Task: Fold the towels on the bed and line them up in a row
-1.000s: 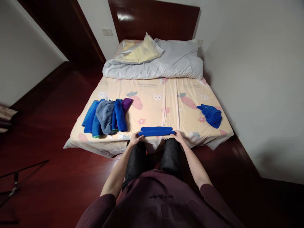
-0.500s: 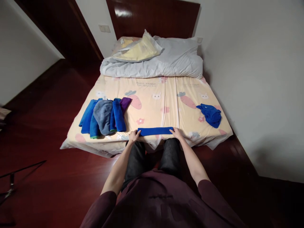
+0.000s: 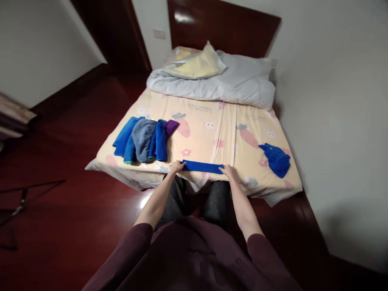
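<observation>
A blue towel, folded into a long narrow strip, lies at the front edge of the bed. My left hand grips its left end, and my right hand has hold of the right end. The fingers of both hands are closed on the cloth, partly hidden under it. To the left, close to my left hand, several folded towels in blue, grey and purple overlap in a row. On the right side of the bed sits a crumpled blue towel.
A grey quilt is bunched at the head of the bed with a pale yellow pillow on it. Behind stands a dark wooden headboard. A wall runs along the right. A thin black stand is on the floor at left.
My view has turned and tilted, so the bed appears shifted right. Both hands keep hold of the blue strip at the bed's front edge.
</observation>
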Available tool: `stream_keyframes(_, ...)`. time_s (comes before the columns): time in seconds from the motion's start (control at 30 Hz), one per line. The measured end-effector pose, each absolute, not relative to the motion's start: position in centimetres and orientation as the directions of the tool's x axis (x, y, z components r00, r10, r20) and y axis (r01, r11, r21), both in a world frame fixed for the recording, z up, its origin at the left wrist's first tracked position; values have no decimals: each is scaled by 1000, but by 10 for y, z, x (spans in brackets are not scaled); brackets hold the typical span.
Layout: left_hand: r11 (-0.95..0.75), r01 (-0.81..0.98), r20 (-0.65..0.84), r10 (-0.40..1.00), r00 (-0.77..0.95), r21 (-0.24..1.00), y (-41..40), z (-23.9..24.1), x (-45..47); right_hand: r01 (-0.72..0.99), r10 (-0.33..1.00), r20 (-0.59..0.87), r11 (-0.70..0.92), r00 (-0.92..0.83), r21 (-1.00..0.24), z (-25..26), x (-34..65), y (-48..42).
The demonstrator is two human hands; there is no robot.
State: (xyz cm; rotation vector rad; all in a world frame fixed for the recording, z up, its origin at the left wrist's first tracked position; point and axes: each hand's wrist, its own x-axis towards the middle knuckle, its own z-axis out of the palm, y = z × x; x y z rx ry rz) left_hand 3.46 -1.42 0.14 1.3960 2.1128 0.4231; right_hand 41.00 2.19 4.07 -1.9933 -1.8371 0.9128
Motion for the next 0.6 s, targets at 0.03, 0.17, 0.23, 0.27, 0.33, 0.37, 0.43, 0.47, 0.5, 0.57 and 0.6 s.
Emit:
stream_keyframes(0.03, 433, 704, -291, 901, -322, 563, -15, 4, 36, 812, 968, -250, -121, -32, -571, 44, 410, 25)
stream_keyframes(0.17, 483, 580, -261, 866, -426, 656, -28, 15, 38, 895, 983, -153, 26, -104, -446, 59, 410, 31)
stream_keyframes(0.23, 447, 543, -166, 857, -487, 711, -46, 17, 40, 933, 987, -39, 132, -154, -334, 65, 405, 29)
stream_keyframes(0.27, 419, 531, -112, 850, -515, 736, -59, 16, 43, 939, 978, 10, 204, -209, -278, 68, 399, 26)
stream_keyframes(0.33, 359, 510, -45, 848, -528, 781, -93, 9, 55, 903, 929, 44, 368, -368, -220, 72, 382, 20)
stream_keyframes(0.37, 332, 498, -42, 861, -507, 801, -113, 4, 64, 867, 895, 40, 441, -445, -229, 73, 370, 17)
stream_keyframes(0.43, 277, 464, -90, 919, -385, 842, -156, -8, 87, 796, 835, 21, 530, -549, -292, 76, 341, 12)
stream_keyframes(0.47, 251, 448, -124, 948, -293, 858, -177, -14, 100, 772, 818, 6, 546, -576, -326, 76, 325, 10)
stream_keyframes(0.5, 215, 441, -151, 973, -175, 871, -196, -18, 114, 757, 806, -13, 550, -592, -352, 77, 308, 9)
stream_keyframes(0.57, 138, 440, -215, 968, 128, 887, -222, -24, 137, 756, 791, -79, 543, -607, -366, 78, 276, 7)
stream_keyframes(0.6, 102, 452, -242, 933, 265, 886, -229, -24, 145, 766, 784, -126, 537, -607, -353, 78, 261, 6)
